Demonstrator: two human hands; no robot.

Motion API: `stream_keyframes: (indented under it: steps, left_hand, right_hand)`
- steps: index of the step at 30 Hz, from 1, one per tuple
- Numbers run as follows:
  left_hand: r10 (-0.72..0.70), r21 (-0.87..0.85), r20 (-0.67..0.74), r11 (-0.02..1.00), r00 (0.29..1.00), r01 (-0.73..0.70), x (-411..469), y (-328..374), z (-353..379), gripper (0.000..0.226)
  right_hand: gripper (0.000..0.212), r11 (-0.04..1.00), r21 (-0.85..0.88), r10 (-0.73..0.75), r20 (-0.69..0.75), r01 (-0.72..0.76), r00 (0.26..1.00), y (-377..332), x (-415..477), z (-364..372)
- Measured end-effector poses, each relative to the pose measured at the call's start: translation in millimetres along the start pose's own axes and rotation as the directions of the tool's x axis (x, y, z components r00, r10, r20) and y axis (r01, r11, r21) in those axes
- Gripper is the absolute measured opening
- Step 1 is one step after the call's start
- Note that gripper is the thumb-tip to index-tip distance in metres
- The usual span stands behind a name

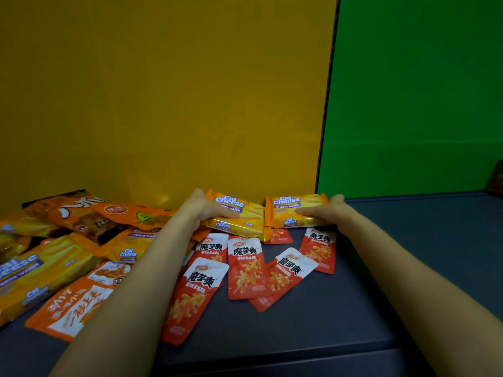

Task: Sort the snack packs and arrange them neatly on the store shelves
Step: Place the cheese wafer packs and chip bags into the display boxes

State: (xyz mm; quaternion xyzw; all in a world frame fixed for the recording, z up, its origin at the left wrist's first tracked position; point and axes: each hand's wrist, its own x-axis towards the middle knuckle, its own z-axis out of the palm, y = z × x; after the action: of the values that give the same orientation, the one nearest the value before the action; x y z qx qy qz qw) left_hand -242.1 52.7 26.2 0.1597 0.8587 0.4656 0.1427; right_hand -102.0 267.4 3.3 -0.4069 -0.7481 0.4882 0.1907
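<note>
Cheese wafer packs (296, 210) gripped near back wall (190, 104)

Left edge cuts off a large yellow foil Cal Cheese bag (27, 270); right edge clips a dark brown object (496, 178) (unidentifiable). Left forearm (141, 281) hides part of a red-and-white plastic sachet (201, 292).

A smooth mustard-yellow back panel (163, 91) fills the left and centre, meeting a bright green back panel (413, 91) on the right at a thin dark vertical seam (328, 104) that leans slightly. Both panels rise from a flat dark grey-blue shelf board (422, 240), which has a stepped front lip (272, 361) along the bottom. The light is dim, with a faint glossy sheen low on the yellow panel. A dark brownish shape (496, 180) at the far right edge is cut off and cannot be identified.
</note>
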Motion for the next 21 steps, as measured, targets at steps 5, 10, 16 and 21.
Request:
stream_keyframes:
  steps: [5, 10, 16, 21]
  left_hand:
    - [0.014, -0.200, 0.083, 0.980, 0.996, 0.003, 4, -7, -6, 0.065]
    - [0.039, -0.364, 0.087, 0.931, 0.995, -0.005, 2, -4, -11, 0.041]
    - [0.120, -0.469, 0.071, 0.880, 0.990, -0.073, -28, 20, -1, 0.016]
    - [0.253, -0.470, 0.138, 0.868, 0.958, -0.161, -65, 67, 40, 0.012]
  right_hand:
    - [0.063, 0.996, 0.073, -0.041, 0.001, 0.041, 0.999, 9, 7, 7]
    - [0.049, 0.974, 0.196, -0.093, -0.093, 0.110, 0.991, 12, 7, 0]
    - [0.040, 0.938, 0.288, -0.139, -0.198, 0.194, 0.970, 24, -14, -60]
    - [0.029, 0.922, 0.332, -0.123, -0.243, 0.201, 0.962, 49, -42, -131]
